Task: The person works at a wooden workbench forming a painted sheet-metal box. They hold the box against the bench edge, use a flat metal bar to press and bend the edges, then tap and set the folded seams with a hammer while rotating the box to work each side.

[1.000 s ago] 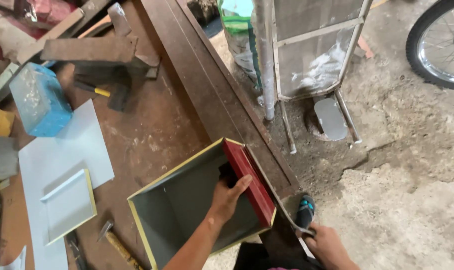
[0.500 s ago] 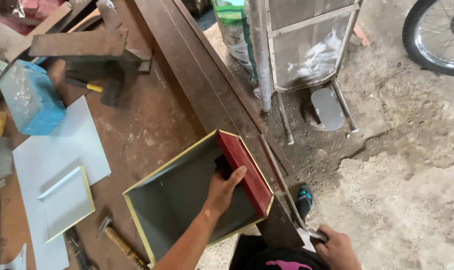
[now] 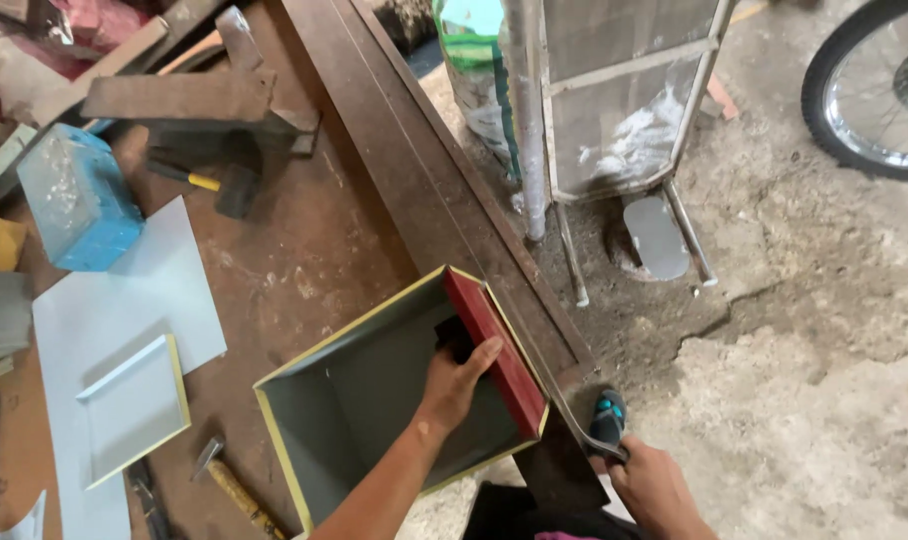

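The left hand (image 3: 454, 385) reaches into an open metal box (image 3: 374, 390) that sits at the near right edge of the tabletop (image 3: 304, 250), fingers pressed against the inside of its red wall, which runs just beside the long raised rail along that edge. The right hand (image 3: 659, 490), off the tabletop past its near right corner, is clenched on a tool with a blue-and-black handle (image 3: 606, 420). Left of the box lie a hammer (image 3: 236, 490) and a pale sheet (image 3: 124, 330), with bare tabletop toward the far mallet (image 3: 219, 185).

Left hand (image 3: 454, 380) presses inside grey box (image 3: 374, 400); right hand (image 3: 659, 490) grips tool (image 3: 606, 420).
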